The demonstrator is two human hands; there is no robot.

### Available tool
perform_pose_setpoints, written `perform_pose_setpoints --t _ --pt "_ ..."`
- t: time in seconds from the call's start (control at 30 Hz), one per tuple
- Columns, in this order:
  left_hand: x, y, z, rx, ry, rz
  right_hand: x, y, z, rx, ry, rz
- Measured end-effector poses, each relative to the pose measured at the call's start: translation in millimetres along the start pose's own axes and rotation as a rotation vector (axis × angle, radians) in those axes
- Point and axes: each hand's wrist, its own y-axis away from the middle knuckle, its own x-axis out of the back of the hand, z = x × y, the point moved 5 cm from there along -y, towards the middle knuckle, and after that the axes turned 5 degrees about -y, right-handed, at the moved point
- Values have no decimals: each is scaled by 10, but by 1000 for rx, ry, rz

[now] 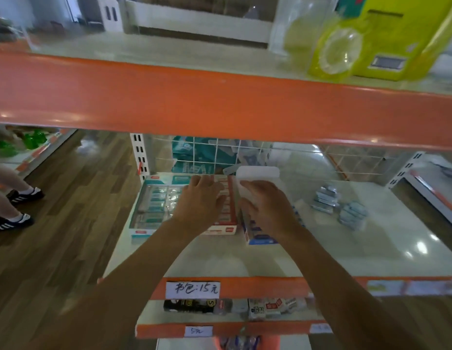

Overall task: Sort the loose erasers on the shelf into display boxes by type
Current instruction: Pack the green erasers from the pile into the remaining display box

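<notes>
- The left hand (199, 200) covers much of the red-and-white cardboard display box (226, 229). Its fingertips dip out of sight past the knuckles, so I cannot tell whether they pinch anything.
- The right hand (267, 208) hides most of the blue-and-white cardboard display box (260, 239); only its front end shows.
- The whole view is soft with blur, so print on the boxes cannot be read.
- A teal-and-white cardboard display box (140, 232) stands just left of the red one, with rows of clear-wrapped erasers inside.
- The loose grey-blue wrapped erasers (326, 200) lie in two small heaps on the pale glossy shelf board (245, 256), well to the right of the boxes.
- A broad orange shelf beam (219, 102) crosses the view above the hands, and a white wire grid panel (207, 152) closes the back.
- A handwritten white price label (194, 289) sits on the shelf's front edge.
- Another person's black striped shoes (25, 194) stand on the wooden floor at the left.
- Both forearms reach forward over the shelf, backs of the hands up.
- The right hand's thumb and curled fingers grip a white translucent rounded panel (257, 173), upright at the far end of the blue box.
</notes>
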Motion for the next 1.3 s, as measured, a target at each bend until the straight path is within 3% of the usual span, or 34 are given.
perform_pose_setpoints --t 0.33,0.5,1.03,1.3 --pt "-290 -310 1280 -183 -11 -78 604 806 1534 -309 179 123" --pt "-424 -419 1965 -290 12 -101 660 1162 2120 -428 173 48" --pt "-1018 -500 2915 -389 108 -251 983 1404 2331 -322 72 140" --pt "-1139 -541 2952 -360 76 -257 949 1442 2428 -442 40 109"
